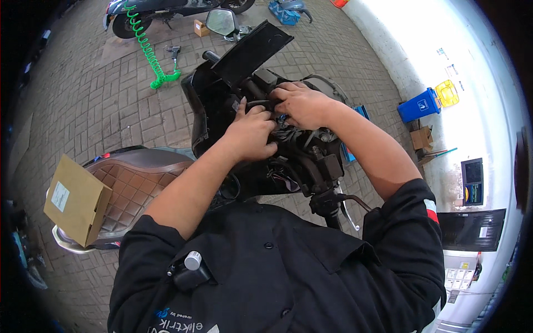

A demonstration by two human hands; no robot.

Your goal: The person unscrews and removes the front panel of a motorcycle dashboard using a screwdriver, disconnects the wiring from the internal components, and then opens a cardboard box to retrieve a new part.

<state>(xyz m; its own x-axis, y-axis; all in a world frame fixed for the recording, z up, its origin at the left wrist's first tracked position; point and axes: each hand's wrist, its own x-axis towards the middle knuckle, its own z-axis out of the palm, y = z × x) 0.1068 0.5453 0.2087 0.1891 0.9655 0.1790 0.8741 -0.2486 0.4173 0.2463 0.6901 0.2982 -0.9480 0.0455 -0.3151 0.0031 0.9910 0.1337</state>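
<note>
Both hands reach into the opened front of a black scooter (202, 111), among exposed wiring (288, 133) and dark parts. My left hand (251, 133) is at the near left of the opening, one finger pointing up and the others curled inward. Beside it, my right hand (302, 105) comes in from the right with bent fingers pressed down by a dark cable or connector. What the fingertips pinch is hidden beneath them. A flat black panel (252, 53) stands tilted just beyond the hands. Right of the opening is a handlebar grip (325, 204) with a silver lever (350, 216).
A cardboard box (78, 200) rests on the brown quilted seat (139, 191) at left. On the brick paving (133, 105) lie a green coiled hose (147, 53) and an air tool (174, 53). A mirror (222, 22) sticks up ahead; a blue bin (417, 106) stands by the white wall.
</note>
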